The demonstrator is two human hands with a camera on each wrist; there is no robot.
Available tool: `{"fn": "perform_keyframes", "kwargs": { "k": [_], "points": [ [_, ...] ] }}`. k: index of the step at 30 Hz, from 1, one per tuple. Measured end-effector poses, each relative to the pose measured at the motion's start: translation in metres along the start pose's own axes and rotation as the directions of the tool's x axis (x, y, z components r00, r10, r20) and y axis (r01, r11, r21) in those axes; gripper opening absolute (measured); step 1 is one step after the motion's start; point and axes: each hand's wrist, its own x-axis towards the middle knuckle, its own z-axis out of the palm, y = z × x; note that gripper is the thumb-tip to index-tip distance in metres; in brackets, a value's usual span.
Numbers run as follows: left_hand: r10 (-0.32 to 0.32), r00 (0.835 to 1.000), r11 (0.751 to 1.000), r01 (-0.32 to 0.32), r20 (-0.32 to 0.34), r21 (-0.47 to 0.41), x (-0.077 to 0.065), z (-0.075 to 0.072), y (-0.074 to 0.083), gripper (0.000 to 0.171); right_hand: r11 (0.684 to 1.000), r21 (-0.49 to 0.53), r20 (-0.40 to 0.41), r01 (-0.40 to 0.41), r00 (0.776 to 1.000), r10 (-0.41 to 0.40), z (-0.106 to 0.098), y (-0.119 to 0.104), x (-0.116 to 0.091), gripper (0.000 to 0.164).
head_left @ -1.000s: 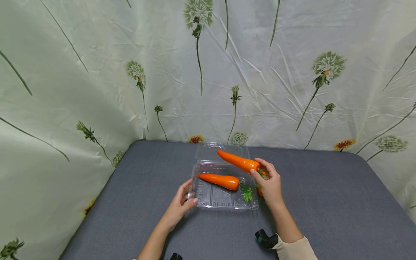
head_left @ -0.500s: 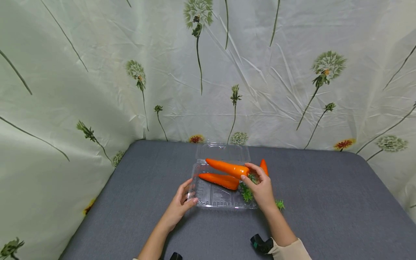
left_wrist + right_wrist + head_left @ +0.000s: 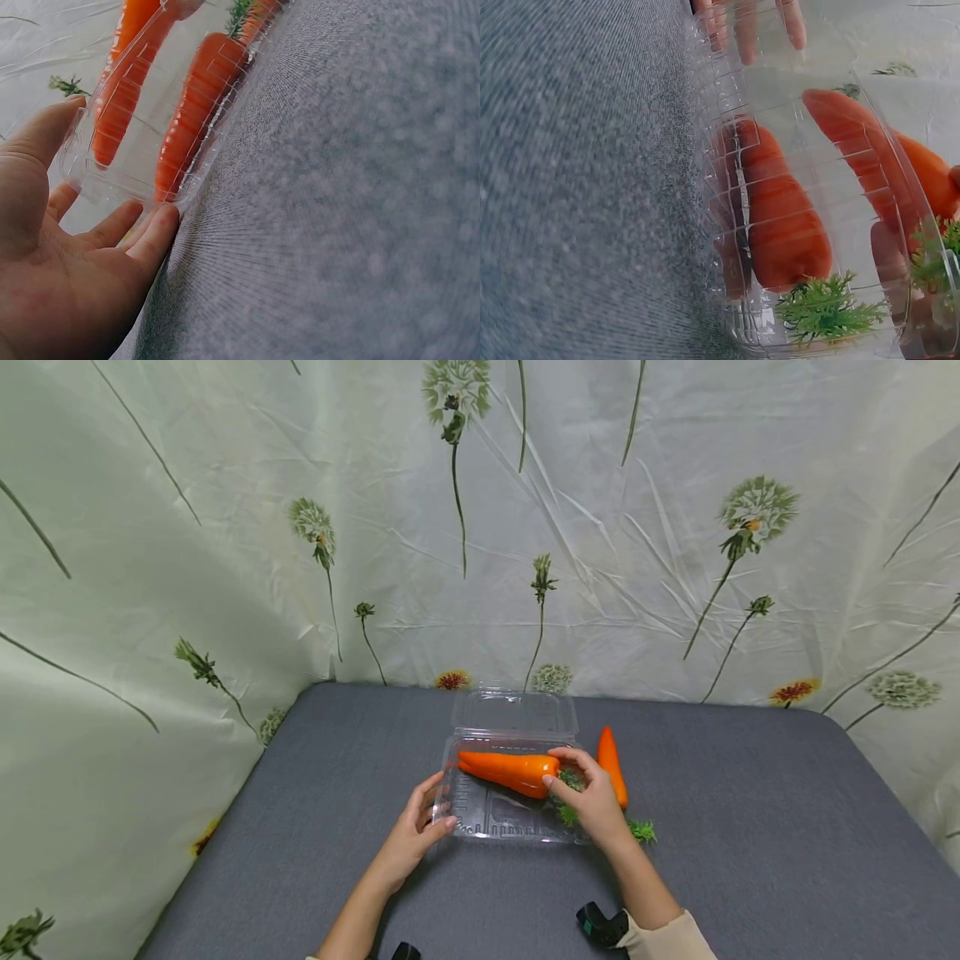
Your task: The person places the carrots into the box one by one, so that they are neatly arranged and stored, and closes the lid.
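My right hand (image 3: 592, 793) holds an orange carrot (image 3: 512, 765) by its thick leafy end, thumb on the near side and fingers over the far side. The carrot lies level over the clear plastic container (image 3: 525, 838), its tip to the left. Under it in the head view, partly hidden, a second carrot (image 3: 784, 217) lies inside with its green leaves (image 3: 829, 307) at the right end. My left hand (image 3: 412, 837) grips the container's left end, thumb (image 3: 60, 124) at the rim and fingers (image 3: 154, 236) against the outer wall.
A third carrot (image 3: 611, 770) lies on the grey tabletop (image 3: 735, 827) right of the container, its leaves (image 3: 642, 832) showing beside my right wrist. The container's hinged lid (image 3: 517, 717) is folded back toward the flowered curtain (image 3: 637, 543).
My right hand has moved left and down with its carrot, from above the container's right side to over the carrot inside. The third carrot has come into view; my left hand stays put.
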Motion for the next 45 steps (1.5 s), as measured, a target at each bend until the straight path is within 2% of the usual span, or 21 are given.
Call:
{"fn": "perform_keyframes", "kwargs": {
  "k": [6, 16, 24, 27, 33, 36, 41, 45],
  "points": [
    [-0.003, 1.0, 1.0, 0.003, -0.006, 0.005, 0.0, 0.0, 0.001, 0.066, 1.0, -0.028, 0.052, 0.014, 0.999, -0.013, 0.002, -0.011, -0.002, 0.034],
    [0.001, 1.0, 1.0, -0.001, 0.004, 0.003, -0.001, 0.0, 0.0, 0.067, 0.991, -0.132, 0.105, -0.017, 0.994, 0.031, 0.002, 0.006, -0.001, 0.034],
    [-0.002, 1.0, 1.0, 0.002, 0.008, -0.001, -0.001, -0.001, 0.0, 0.066, 0.979, -0.204, 0.14, -0.025, 0.989, 0.055, 0.004, 0.008, 0.0, 0.034],
    [0.005, 1.0, 1.0, -0.005, 0.002, -0.01, 0.0, -0.001, -0.003, 0.066, 0.975, -0.218, 0.152, -0.044, 0.985, 0.078, 0.005, 0.002, 0.001, 0.034],
    [0.016, 1.0, 0.999, -0.016, -0.011, -0.034, 0.006, -0.005, -0.021, 0.066, 0.968, -0.238, 0.182, -0.079, 0.975, 0.125, 0.007, -0.029, -0.002, 0.032],
    [0.031, 0.999, 0.999, -0.031, -0.012, -0.033, 0.007, -0.006, -0.026, 0.066, 0.961, -0.261, 0.192, -0.094, 0.97, 0.147, 0.006, -0.035, -0.002, 0.031],
    [0.035, 0.999, 0.999, -0.036, -0.012, -0.033, 0.007, -0.006, -0.027, 0.066, 0.96, -0.261, 0.217, -0.106, 0.962, 0.166, 0.004, -0.014, 0.002, 0.033],
    [0.014, 1.0, 1.0, -0.015, -0.009, -0.023, 0.005, -0.004, -0.016, 0.067, 0.962, -0.251, 0.243, -0.109, 0.955, 0.172, 0.002, -0.007, 0.004, 0.034]
  ]
}}
